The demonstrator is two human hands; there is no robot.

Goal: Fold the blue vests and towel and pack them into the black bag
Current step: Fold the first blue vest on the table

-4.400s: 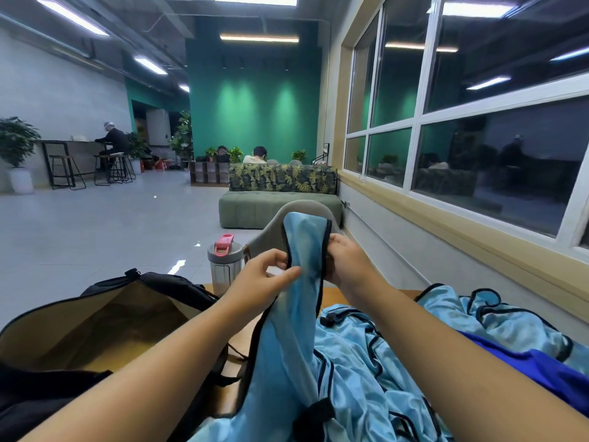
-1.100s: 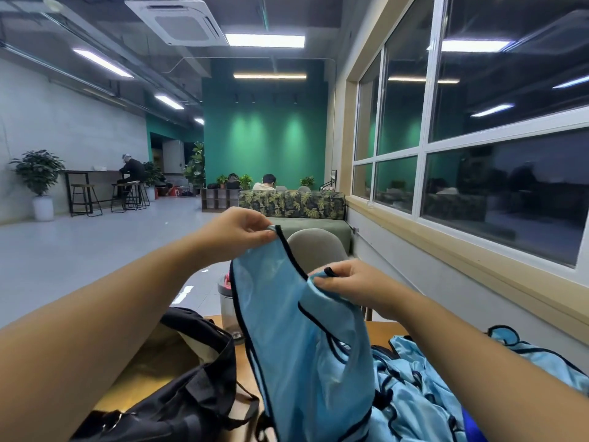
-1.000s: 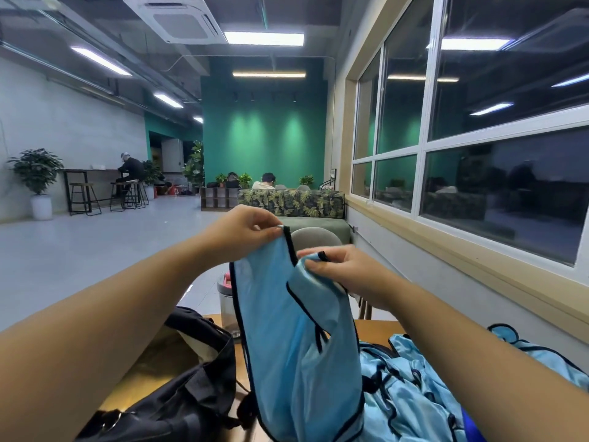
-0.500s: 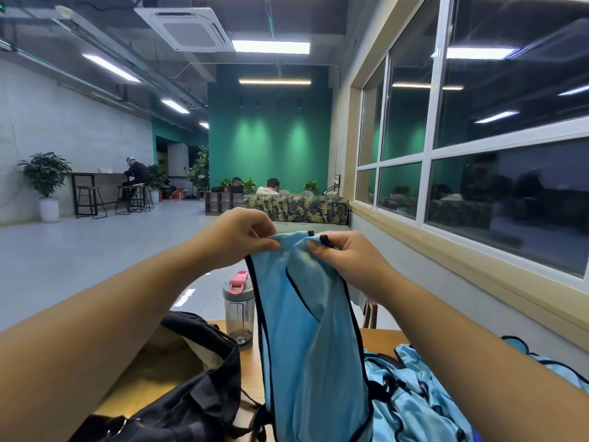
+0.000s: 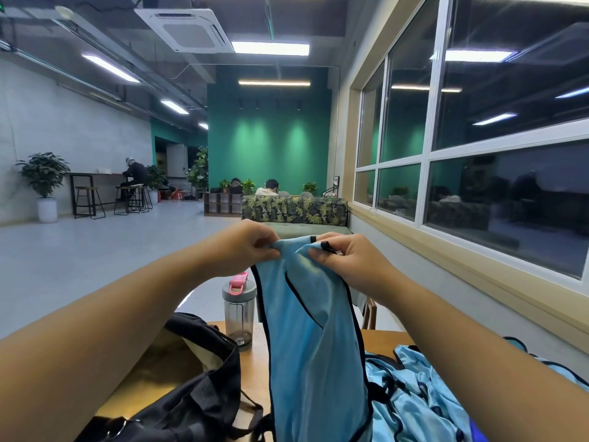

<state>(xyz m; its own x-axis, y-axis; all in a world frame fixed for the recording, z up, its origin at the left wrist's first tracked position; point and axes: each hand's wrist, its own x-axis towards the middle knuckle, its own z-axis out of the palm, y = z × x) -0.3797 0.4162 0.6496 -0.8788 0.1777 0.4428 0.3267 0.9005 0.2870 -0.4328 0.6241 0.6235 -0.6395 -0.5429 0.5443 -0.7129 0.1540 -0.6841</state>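
Table (image 5: 387, 338): wooden top, only partly visible beneath the other items.

Black bag (image 5: 188, 393): lay on the table at the left, mouth open, pale lining showing. No folded item could be seen inside it.

Pile of vests (image 5: 411, 397): light blue with black edging, heaped unfolded on the table at the right. A strip of darker blue cloth (image 5: 475, 432) showed at its lower edge; it could not be told whether this was the towel.

Held vest (image 5: 314, 333): light blue, black binding, hung lengthwise in the air above the table, between the bag and the pile, its top edges gathered together at the hands.

Water bottle (image 5: 239, 309): clear, grey lid with pink catch, stood upright on the table behind the bag, just left of the held vest.

Left hand (image 5: 247, 250): fingers and thumb closed in a pinch on the vest's upper left corner.

Right hand (image 5: 347, 258): fingers curled around the upper right edge, black trim showing between them.

Step judged in hand: folding one vest, shoulders matched edge to edge, packing not yet begun. Next move would likely call for lowering the vest, folding it across its length without letting the matched edges slip, then placing it through the bag's open mouth.
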